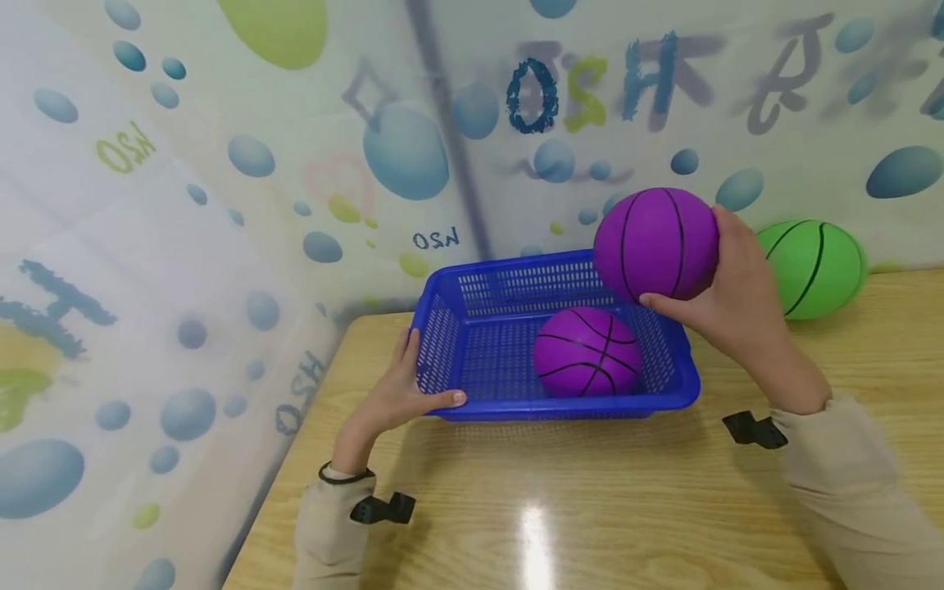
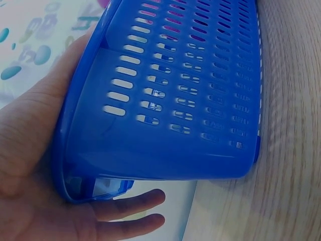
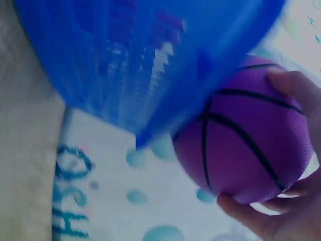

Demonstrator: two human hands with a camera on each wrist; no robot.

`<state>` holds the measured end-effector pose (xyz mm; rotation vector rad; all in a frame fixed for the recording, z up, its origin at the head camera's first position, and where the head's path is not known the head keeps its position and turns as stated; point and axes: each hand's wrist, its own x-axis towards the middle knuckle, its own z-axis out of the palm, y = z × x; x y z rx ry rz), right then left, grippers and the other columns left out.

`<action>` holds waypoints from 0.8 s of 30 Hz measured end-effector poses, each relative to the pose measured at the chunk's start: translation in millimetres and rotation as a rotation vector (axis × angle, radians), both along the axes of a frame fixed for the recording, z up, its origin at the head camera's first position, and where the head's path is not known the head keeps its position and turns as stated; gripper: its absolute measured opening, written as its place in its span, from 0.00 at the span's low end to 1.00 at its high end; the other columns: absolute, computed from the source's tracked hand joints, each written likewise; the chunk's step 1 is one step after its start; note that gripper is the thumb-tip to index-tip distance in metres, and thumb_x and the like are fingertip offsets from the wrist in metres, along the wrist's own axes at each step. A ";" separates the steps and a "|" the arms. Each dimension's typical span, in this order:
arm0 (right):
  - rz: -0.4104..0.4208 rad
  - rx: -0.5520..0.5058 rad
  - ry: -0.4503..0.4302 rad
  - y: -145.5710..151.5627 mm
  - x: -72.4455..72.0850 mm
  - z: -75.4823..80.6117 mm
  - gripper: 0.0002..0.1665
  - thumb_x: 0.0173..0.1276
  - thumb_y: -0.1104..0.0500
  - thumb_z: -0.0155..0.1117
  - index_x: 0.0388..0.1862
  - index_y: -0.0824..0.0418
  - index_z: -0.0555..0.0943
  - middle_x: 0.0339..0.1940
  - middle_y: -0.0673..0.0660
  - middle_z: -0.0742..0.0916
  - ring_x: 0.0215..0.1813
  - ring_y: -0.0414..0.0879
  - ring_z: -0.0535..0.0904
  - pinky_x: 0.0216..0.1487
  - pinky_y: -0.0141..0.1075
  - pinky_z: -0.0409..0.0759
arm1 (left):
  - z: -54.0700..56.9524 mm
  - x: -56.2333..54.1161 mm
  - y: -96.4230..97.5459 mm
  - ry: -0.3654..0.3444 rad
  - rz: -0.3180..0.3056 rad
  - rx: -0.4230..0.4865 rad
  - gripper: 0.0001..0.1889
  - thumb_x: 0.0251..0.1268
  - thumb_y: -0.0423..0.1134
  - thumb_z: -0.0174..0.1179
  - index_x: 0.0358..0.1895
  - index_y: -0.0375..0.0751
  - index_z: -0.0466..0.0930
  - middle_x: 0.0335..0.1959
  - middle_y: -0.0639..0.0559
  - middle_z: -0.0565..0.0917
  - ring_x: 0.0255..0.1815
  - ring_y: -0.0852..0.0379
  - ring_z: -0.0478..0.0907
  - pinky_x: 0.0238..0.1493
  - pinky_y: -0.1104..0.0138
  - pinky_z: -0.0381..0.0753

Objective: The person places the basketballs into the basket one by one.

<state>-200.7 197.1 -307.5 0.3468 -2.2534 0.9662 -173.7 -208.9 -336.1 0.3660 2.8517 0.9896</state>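
A blue plastic basket (image 1: 509,407) with slotted walls stands on the wooden table. My left hand (image 1: 401,393) holds its left front corner, thumb along the front rim and fingers at the left side; the left wrist view shows this hand (image 2: 35,165) close against the rim. Inside the basket, toward the right, lies a purple ball (image 1: 587,352) with black lines. Another purple ball (image 1: 656,246) is gripped in my right hand (image 1: 745,303), raised over the basket's back right part. Thumb and fingers spread around that ball (image 3: 246,135) in the right wrist view.
A green ball (image 1: 814,269) with black lines sits on the table behind my right hand, close to the back wall. Patterned sheeting (image 1: 295,164) with blue and green spots covers the back and left sides. The wooden tabletop (image 1: 590,500) extends in front of the basket.
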 end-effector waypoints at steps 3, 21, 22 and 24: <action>0.054 -0.032 -0.065 -13.4 -0.9 -7.4 0.67 0.38 0.53 0.81 0.71 0.64 0.50 0.64 0.70 0.66 0.60 0.67 0.65 0.52 0.64 0.66 | 0.0 -0.1 0.9 -0.004 0.002 0.000 0.65 0.44 0.59 0.69 0.73 0.39 0.28 0.74 0.42 0.32 0.71 0.39 0.42 0.64 0.45 0.54; 0.095 -0.099 -0.137 -29.1 -13.9 -38.6 0.50 0.59 0.54 0.69 0.67 0.67 0.46 0.64 0.72 0.63 0.59 0.67 0.66 0.52 0.60 0.67 | -0.2 -0.5 1.1 -0.013 0.012 0.001 0.65 0.44 0.60 0.69 0.73 0.40 0.28 0.74 0.42 0.30 0.72 0.40 0.39 0.65 0.46 0.52; 0.097 -0.091 -0.150 -28.8 -14.6 -39.5 0.48 0.61 0.55 0.67 0.66 0.68 0.47 0.64 0.72 0.62 0.60 0.68 0.66 0.52 0.60 0.67 | -0.1 -0.4 1.2 -0.011 0.012 0.000 0.65 0.44 0.60 0.69 0.73 0.39 0.28 0.74 0.42 0.30 0.72 0.40 0.39 0.65 0.46 0.52; 0.104 -0.078 -0.186 -28.5 -14.6 -40.5 0.44 0.64 0.56 0.64 0.65 0.70 0.47 0.64 0.73 0.62 0.60 0.68 0.66 0.53 0.60 0.66 | 0.6 0.0 1.5 -0.011 0.013 -0.002 0.65 0.44 0.59 0.70 0.73 0.39 0.28 0.74 0.42 0.31 0.72 0.40 0.39 0.65 0.46 0.52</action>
